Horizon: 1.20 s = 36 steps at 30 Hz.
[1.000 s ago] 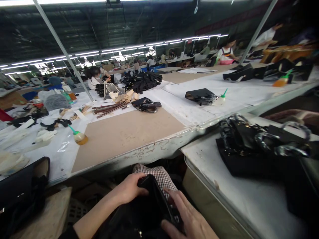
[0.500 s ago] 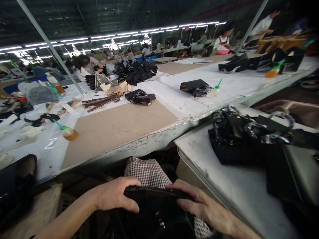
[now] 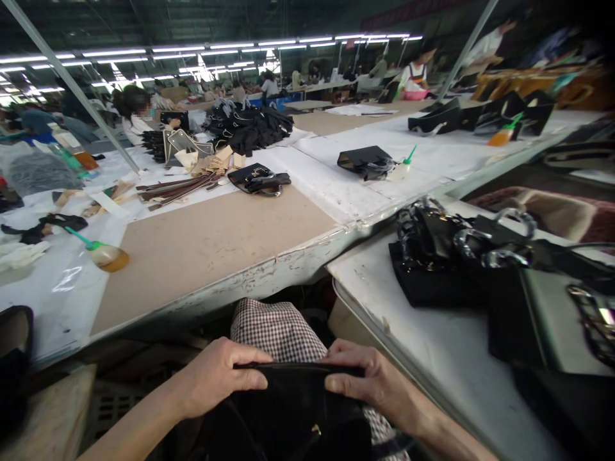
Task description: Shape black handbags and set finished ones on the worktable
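A black handbag (image 3: 293, 410) with a small gold-coloured fitting rests at my lap, its top edge facing up. My left hand (image 3: 223, 371) pinches the left part of that edge, thumb on the near side and fingers behind. On the right part, my right hand (image 3: 360, 371) grips the same edge in a like way. The edges lie pressed together in a straight line between both hands. Beneath the bag shows checkered cloth (image 3: 276, 326) over my lap. The lower part of the bag is dark and cut off by the frame.
Ahead stands a worktable with a brown board (image 3: 216, 250), a glue bottle (image 3: 108, 256), a black bag piece (image 3: 259, 179) and brown strips (image 3: 182, 186). Several black bags with wrapped handles (image 3: 442, 256) lie on the right-hand table (image 3: 369, 288). A co-worker (image 3: 137, 115) sits beyond.
Both hands have closed on the bag's top edge, which is now straighter and pressed together. The right thumb has shifted left. The view has turned slightly right.
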Each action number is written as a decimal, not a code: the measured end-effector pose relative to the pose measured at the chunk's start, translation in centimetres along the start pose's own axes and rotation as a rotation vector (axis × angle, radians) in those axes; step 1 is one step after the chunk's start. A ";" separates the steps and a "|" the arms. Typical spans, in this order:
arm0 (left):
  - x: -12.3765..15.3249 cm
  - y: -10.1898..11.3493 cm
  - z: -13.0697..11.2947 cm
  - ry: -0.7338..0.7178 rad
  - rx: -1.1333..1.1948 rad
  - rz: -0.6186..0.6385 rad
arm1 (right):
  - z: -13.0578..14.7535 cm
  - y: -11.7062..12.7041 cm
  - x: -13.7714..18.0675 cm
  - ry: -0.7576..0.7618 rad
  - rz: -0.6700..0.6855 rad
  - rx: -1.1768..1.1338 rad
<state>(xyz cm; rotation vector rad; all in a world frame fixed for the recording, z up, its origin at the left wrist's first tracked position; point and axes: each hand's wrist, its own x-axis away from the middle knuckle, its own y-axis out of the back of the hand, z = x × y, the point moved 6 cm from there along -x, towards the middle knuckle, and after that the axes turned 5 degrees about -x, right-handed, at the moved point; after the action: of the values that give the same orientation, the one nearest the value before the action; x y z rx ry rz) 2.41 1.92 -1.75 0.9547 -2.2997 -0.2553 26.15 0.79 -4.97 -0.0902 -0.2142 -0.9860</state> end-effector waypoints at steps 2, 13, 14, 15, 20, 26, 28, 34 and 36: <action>-0.1 -0.1 0.3 -0.019 -0.014 -0.002 | -0.1 -0.1 0.1 0.004 -0.045 0.012; 0.1 -0.5 0.3 -0.028 -0.108 -0.121 | -0.6 -1.2 0.5 0.090 -0.210 0.141; 0.1 -0.6 0.1 -0.029 -0.108 -0.138 | -0.4 -1.1 0.5 0.091 -0.215 0.158; 0.1 -0.7 -0.1 -0.031 -0.110 -0.153 | -0.1 -1.0 0.5 0.093 -0.208 0.176; 0.2 -1.0 -1.0 -0.066 -0.117 -0.156 | 2.6 -0.8 -0.3 0.139 0.018 0.402; 0.1 -1.4 -0.7 -0.105 -0.131 -0.171 | 4.8 -4.4 -3.6 0.153 0.278 0.712; 0.2 -1.5 -0.5 -0.116 -0.139 -0.185 | 5.2 -6.0 -4.9 0.145 0.321 0.718; 1.1 -1.2 0.3 -0.099 -0.104 -0.152 | 4.0 -4.4 -5.3 -0.042 0.532 0.355; 1.3 -1.1 0.5 -0.088 -0.106 -0.143 | 3.2 -2.5 -4.1 -0.090 0.545 0.242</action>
<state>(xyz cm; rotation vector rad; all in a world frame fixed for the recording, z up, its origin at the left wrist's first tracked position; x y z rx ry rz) 1.99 0.19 -1.93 1.0742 -2.2737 -0.4839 21.43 3.34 -2.84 0.0292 -0.3671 -0.4089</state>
